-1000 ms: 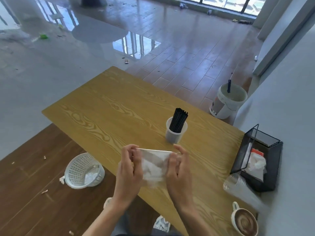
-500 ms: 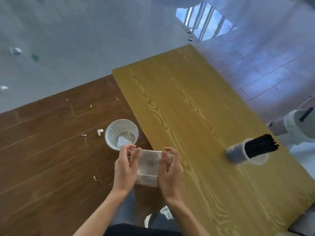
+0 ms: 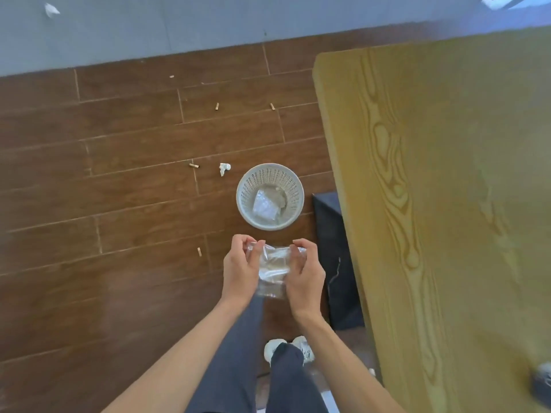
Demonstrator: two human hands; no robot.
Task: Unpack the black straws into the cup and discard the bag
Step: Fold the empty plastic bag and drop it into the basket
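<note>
Bag (image 3: 272,268): clear, crumpled, empty of straws as far as you can see, held over the floor just near of the white basket (image 3: 269,196).
Left hand (image 3: 240,268): your fingers pinch its left edge.
Right hand (image 3: 304,272): grips the right edge.
Desk (image 3: 447,174): at right; cup out of view.
Progress: unpacking looks done; dropping the bag into the basket is left.

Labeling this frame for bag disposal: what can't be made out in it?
- Cup and straws: out of the head view.
- Bag: lower part hidden behind left hand and right hand; whether empty, unclear.
- Basket contents: crumpled clear plastic, too small to identify.
- Grey thing: cut by right edge.
</note>
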